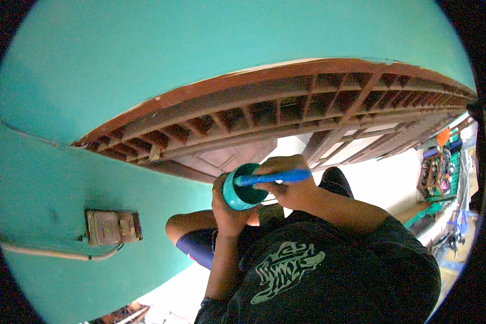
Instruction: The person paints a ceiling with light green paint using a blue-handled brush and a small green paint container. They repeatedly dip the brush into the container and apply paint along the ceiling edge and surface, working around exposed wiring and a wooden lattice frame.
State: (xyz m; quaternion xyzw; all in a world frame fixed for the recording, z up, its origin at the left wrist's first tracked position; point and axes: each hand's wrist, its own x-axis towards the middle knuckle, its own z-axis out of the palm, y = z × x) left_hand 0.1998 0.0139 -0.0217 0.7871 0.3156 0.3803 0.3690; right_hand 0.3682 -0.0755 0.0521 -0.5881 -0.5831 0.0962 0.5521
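Note:
My left hand (227, 213) grips a round teal cup (238, 201), tilted with its mouth toward me. A blue-handled brush (289, 176) reaches into the cup, its teal-coated end inside. My right hand (289, 191) grips the brush beside the cup; the bristles are too hidden to make out clearly. Both hands are in front of my dark shirt, above my bent legs.
A wooden slatted vent frame (227, 121) spans the teal wall (210, 38) over doors or windows (351, 143). A small meter box (110, 227) with conduit is at left. A rack with assorted items (437, 173) stands far right.

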